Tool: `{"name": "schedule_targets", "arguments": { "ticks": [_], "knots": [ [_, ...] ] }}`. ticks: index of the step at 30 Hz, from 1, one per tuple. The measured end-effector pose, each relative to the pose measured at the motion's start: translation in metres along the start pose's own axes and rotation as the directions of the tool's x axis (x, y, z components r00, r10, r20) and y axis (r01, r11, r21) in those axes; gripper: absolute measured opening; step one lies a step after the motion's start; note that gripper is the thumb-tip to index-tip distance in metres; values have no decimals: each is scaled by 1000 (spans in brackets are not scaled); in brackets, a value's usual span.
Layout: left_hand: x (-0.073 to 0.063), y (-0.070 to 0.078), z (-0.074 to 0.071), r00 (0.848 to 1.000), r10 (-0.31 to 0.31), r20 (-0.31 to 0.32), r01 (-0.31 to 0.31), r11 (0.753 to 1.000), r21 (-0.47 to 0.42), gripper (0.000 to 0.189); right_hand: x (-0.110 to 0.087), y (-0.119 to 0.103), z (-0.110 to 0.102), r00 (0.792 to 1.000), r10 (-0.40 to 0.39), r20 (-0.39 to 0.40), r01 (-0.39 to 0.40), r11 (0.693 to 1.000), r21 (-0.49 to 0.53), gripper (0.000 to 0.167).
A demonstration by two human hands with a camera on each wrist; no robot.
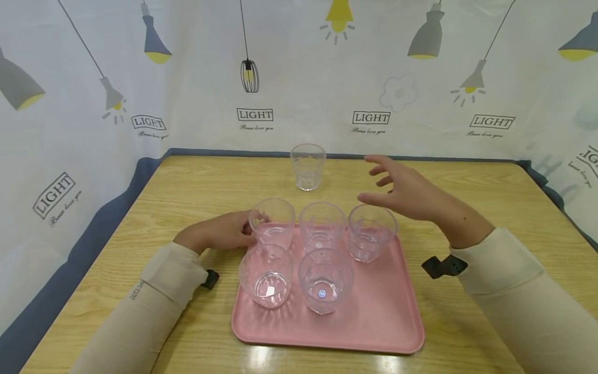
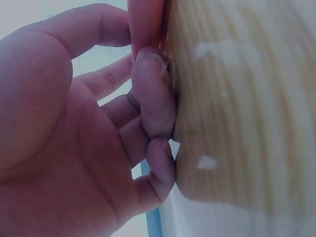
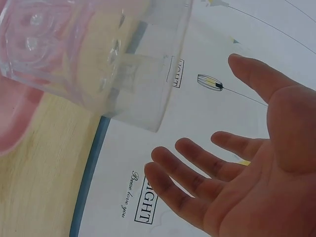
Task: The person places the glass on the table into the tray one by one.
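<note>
A pink tray lies on the table, bearing several clear plastic cups, all upright. My left hand is at the tray's back left corner. In the left wrist view its thumb and curled fingers pinch the tray's edge, knuckles against the tabletop. Raised over the back right of the tray, my right hand holds nothing, fingers spread and gently bent. Just below it stands the back right cup, whose rim is apart from the fingers in the right wrist view.
Beyond the tray, a single clear cup stands upright near the far edge of the wooden table. A white curtain printed with lamps hangs behind and at both sides. A black wrist strap piece juts from the right cuff.
</note>
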State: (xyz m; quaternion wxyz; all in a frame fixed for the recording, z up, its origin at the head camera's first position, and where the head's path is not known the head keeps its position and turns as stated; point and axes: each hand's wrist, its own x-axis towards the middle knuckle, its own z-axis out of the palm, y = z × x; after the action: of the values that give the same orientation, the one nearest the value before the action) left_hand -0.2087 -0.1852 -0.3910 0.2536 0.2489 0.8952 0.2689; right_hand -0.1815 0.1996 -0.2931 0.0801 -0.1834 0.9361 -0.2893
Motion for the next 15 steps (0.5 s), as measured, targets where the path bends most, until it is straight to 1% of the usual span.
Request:
{"name": "schedule_targets", "arguments": {
  "ticks": [9, 15],
  "knots": [
    [0, -1, 0, 1000, 8, -3, -8, 1000, 8, 47, 13, 0, -8, 1000, 9, -6, -9, 999, -35, 84],
    [1, -2, 0, 1000, 17, -2, -17, 1000, -2, 46, 21, -1, -13, 999, 34, 15, -34, 998, -46, 82]
  ]
}}
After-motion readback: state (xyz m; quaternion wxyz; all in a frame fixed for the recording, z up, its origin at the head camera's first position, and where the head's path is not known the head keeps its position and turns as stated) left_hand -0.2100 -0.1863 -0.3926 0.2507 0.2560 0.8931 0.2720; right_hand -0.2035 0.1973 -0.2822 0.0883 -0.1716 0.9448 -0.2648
